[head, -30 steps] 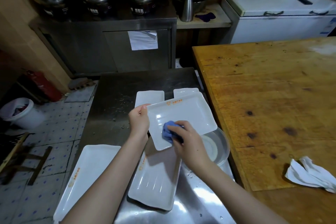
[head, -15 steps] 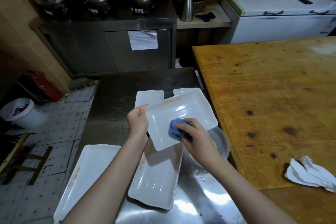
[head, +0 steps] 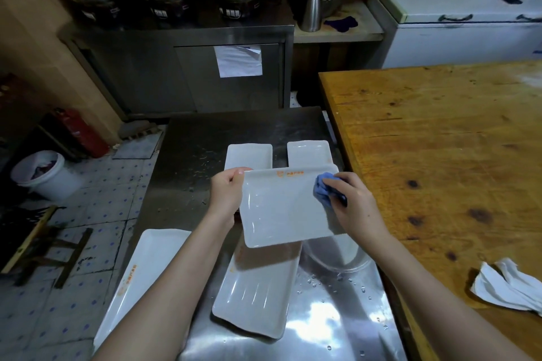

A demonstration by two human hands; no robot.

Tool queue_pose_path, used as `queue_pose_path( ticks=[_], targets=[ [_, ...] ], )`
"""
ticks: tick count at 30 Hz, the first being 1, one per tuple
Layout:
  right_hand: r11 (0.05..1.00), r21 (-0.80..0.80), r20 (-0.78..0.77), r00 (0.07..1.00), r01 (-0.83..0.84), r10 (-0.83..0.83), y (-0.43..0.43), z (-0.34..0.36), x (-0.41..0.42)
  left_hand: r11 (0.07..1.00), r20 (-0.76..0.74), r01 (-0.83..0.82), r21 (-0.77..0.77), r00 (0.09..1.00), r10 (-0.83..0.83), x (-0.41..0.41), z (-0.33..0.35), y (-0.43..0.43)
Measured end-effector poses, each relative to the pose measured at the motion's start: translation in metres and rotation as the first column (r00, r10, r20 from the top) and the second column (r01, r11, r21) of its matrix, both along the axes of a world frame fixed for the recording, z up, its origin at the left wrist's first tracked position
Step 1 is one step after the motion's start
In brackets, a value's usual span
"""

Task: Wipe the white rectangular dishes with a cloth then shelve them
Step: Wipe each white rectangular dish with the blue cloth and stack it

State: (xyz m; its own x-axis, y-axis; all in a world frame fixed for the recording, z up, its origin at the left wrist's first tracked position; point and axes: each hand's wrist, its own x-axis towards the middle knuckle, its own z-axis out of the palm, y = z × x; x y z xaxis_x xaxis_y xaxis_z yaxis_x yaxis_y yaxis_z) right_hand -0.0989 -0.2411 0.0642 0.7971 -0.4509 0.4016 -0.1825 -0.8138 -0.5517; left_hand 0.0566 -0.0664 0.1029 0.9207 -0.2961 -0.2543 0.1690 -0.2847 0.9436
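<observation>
1. Left hand (head: pixel 227 193) pinches the white rectangular dish (head: pixel 286 208) by its left rim, above the steel counter (head: pixel 205 138).
2. Right hand (head: pixel 356 204) presses a bunched blue cloth (head: pixel 322 189) against the dish's right end.
3. Glazed, wet, rigid, breakable: likely slippery, so rims suit gripping.

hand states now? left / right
Left hand: closed on the left edge of the raised white rectangular dish.
Right hand: closed on the crumpled blue cloth, pressed to that dish.

floor: pale tiles with blue dots (head: pixel 96 202), left | table: worn wood (head: pixel 440 155), right | steel cabinet (head: pixel 181 79), upper centre | white chest freezer (head: pixel 457 41), upper right | walls: tan
</observation>
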Motion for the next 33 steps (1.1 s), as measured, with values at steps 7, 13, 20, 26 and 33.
queue_pose_path(
  ticks=[7, 13, 20, 26, 33],
  targets=[
    [0.994, 0.097, 0.026, 0.998, 0.05, -0.053, 0.016, 0.007, 0.027, 1.0, -0.057, 0.008, -0.02, 0.998, -0.009, 0.003, 0.0, 0.007],
    [0.982, 0.159, 0.073, 0.993, -0.105, 0.094, 0.063, 0.013, 0.058, 0.998, -0.116, -0.021, -0.055, 0.993, 0.014, -0.004, 0.001, -0.002],
    [0.943, 0.19, 0.05, 0.961, -0.275, 0.271, 0.086, 0.007, 0.054, 0.996, -0.108, -0.063, -0.066, 0.993, 0.056, 0.002, -0.003, -0.003],
    [0.907, 0.212, -0.014, 0.927, -0.363, 0.374, 0.092, -0.011, 0.039, 0.993, -0.083, -0.085, -0.084, 0.993, 0.078, 0.009, -0.007, -0.002],
    [0.957, 0.231, 0.068, 0.984, -0.174, 0.162, 0.052, -0.016, 0.02, 0.996, -0.068, -0.07, -0.056, 0.996, 0.066, 0.02, -0.009, 0.003]
  ],
)
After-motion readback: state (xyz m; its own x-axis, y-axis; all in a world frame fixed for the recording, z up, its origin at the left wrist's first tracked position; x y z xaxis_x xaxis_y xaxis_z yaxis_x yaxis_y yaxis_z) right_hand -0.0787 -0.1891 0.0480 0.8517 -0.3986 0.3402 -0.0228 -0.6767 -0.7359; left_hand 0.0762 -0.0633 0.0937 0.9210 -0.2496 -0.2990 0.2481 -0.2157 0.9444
